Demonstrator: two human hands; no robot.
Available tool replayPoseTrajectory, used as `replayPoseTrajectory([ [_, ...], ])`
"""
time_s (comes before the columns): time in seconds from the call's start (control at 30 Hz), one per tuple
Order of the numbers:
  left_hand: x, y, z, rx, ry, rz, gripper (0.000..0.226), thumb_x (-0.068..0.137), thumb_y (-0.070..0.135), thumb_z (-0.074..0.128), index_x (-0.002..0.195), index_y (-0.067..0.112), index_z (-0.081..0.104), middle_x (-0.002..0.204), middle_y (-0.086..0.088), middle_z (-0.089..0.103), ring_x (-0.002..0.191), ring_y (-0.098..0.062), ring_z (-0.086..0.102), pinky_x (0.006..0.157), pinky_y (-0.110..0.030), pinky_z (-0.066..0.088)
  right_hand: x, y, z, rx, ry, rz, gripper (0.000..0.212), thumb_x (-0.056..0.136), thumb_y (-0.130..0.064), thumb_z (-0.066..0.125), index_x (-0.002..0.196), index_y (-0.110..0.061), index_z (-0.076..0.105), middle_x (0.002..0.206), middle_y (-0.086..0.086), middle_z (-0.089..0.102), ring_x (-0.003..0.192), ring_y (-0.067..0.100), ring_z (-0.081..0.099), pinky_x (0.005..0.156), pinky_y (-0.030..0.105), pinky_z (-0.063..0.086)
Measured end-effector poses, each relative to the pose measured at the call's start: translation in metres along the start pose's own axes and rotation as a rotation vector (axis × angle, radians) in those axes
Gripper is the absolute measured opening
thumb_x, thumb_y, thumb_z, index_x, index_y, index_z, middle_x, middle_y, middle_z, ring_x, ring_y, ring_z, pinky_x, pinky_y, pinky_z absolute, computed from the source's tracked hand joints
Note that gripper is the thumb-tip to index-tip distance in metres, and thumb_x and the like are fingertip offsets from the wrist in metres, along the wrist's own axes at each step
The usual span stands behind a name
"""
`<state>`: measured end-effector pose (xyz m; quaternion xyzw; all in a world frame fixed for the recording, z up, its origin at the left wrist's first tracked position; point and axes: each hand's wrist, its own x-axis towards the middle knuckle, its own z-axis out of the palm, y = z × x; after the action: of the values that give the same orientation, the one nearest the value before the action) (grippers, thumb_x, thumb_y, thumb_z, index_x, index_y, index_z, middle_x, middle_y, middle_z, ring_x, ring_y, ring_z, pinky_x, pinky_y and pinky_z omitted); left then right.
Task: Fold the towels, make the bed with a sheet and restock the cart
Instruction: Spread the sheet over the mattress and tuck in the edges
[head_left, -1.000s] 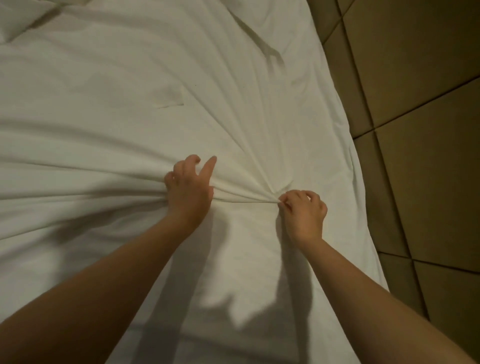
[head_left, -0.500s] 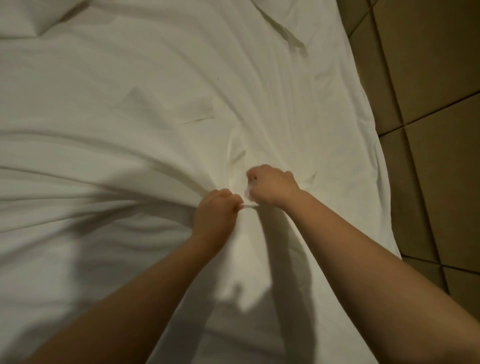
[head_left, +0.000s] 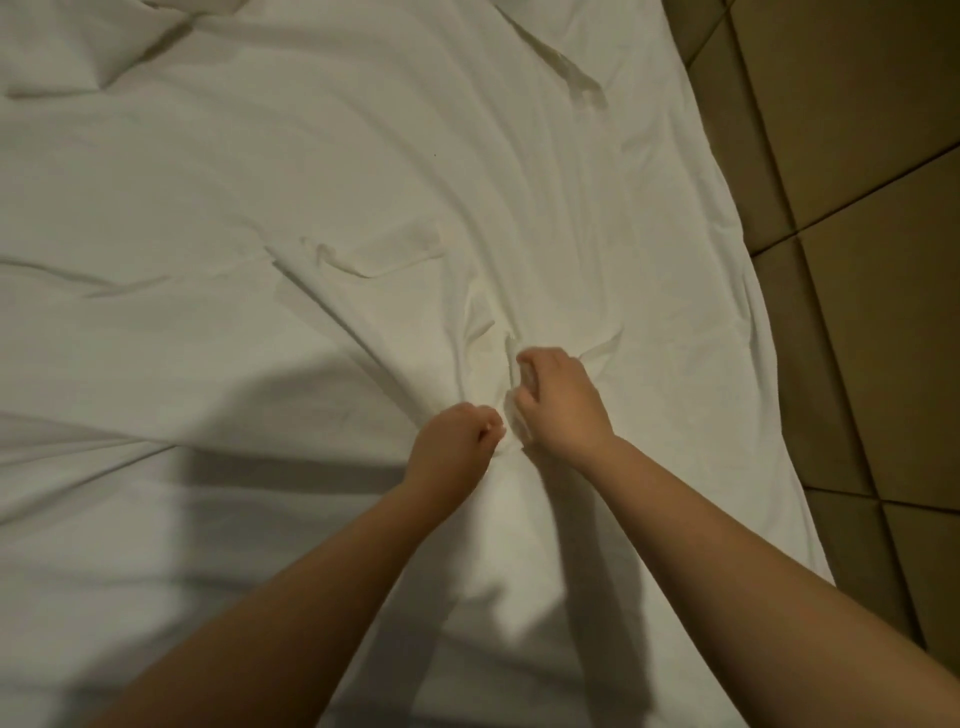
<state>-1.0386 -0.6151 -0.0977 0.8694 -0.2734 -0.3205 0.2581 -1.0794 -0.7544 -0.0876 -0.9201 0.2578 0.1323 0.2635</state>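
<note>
A white sheet covers the whole bed and lies wrinkled, with folds fanning out from one bunched spot near its right side. My left hand grips that bunch with curled fingers. My right hand sits just to the right of it and pinches the same gathered cloth, knuckles up. The two hands almost touch. The cloth between them stands up in a small ridge.
The sheet's right edge hangs over the side of the bed. Beyond it lies a brown tiled floor with dark grout lines. A loose fold lies at the top of the sheet.
My hands, apart a second ago, have come together on the gathered cloth. My left hand's fingers have curled shut, and my right hand has moved left to the bunch.
</note>
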Motion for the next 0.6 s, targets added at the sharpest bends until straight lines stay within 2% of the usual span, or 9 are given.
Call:
replayPoseTrajectory([
  [0.07, 0.001, -0.004, -0.008, -0.058, 0.077, -0.053, 0.027, 0.096, 0.026, 0.048, 0.118, 0.015, 0.06, 0.104, -0.005, 0.06, 0.095, -0.022, 0.058, 0.08, -0.03, 0.042, 0.013, -0.013, 0.0, -0.044, 0.046, -0.017, 0.047, 0.092, -0.023, 0.05, 0.137, -0.013, 0.042, 0.138, 0.007, 0.045, 0.123, 0.026, 0.042, 0.101, 0.036, 0.036],
  [0.1, 0.001, -0.007, -0.011, -0.072, 0.111, -0.072, 0.029, 0.096, 0.026, 0.048, 0.122, 0.016, 0.057, 0.107, -0.005, 0.059, 0.096, -0.021, 0.057, 0.081, -0.03, 0.042, 0.021, -0.02, 0.0, -0.071, 0.066, -0.005, 0.05, 0.093, -0.026, 0.051, 0.139, -0.013, 0.038, 0.14, 0.007, 0.043, 0.126, 0.027, 0.04, 0.103, 0.037, 0.033],
  [0.17, 0.002, -0.014, -0.018, -0.059, 0.168, -0.078, 0.031, 0.096, 0.023, 0.048, 0.124, 0.016, 0.055, 0.112, -0.007, 0.057, 0.1, -0.024, 0.056, 0.084, -0.033, 0.042, 0.038, -0.026, -0.001, -0.123, 0.035, 0.079, 0.043, 0.092, -0.032, 0.051, 0.129, -0.013, 0.043, 0.126, 0.008, 0.054, 0.116, 0.028, 0.05, 0.094, 0.038, 0.036],
  [0.23, 0.004, -0.02, -0.024, -0.026, 0.211, -0.068, 0.032, 0.095, 0.02, 0.048, 0.126, 0.014, 0.055, 0.116, -0.01, 0.056, 0.105, -0.026, 0.054, 0.087, -0.035, 0.041, 0.047, -0.027, -0.001, -0.175, -0.095, 0.191, 0.027, 0.092, -0.032, 0.047, 0.113, -0.015, 0.047, 0.106, 0.006, 0.062, 0.099, 0.028, 0.058, 0.082, 0.037, 0.033],
  [0.33, 0.008, -0.023, -0.031, -0.011, 0.256, -0.073, 0.044, 0.092, 0.021, 0.053, 0.135, 0.014, 0.045, 0.119, -0.012, 0.054, 0.108, -0.026, 0.051, 0.091, -0.036, 0.041, 0.04, -0.018, -0.001, -0.298, -0.15, 0.135, 0.009, 0.093, -0.025, 0.043, 0.091, -0.017, 0.048, 0.101, 0.005, 0.064, 0.096, 0.028, 0.059, 0.076, 0.034, 0.027],
  [0.47, 0.015, -0.017, -0.035, 0.153, 0.179, -0.071, 0.077, 0.087, 0.035, 0.063, 0.149, 0.02, 0.02, 0.131, -0.013, 0.043, 0.115, -0.029, 0.046, 0.097, -0.038, 0.04, 0.005, 0.003, -0.002, -0.221, 0.014, 0.016, 0.018, 0.095, -0.026, 0.042, 0.078, -0.019, 0.041, 0.075, 0.004, 0.061, 0.08, 0.03, 0.058, 0.073, 0.033, 0.023],
  [0.6, 0.033, -0.01, -0.042, 0.158, 0.033, -0.166, 0.087, 0.086, 0.044, 0.061, 0.151, 0.028, 0.006, 0.145, -0.014, 0.026, 0.125, -0.035, 0.039, 0.102, -0.043, 0.036, -0.048, 0.041, -0.002, -0.168, -0.005, 0.046, 0.035, 0.091, -0.027, 0.046, 0.058, -0.023, 0.035, 0.056, -0.009, 0.044, 0.076, 0.027, 0.054, 0.078, 0.033, 0.023],
])
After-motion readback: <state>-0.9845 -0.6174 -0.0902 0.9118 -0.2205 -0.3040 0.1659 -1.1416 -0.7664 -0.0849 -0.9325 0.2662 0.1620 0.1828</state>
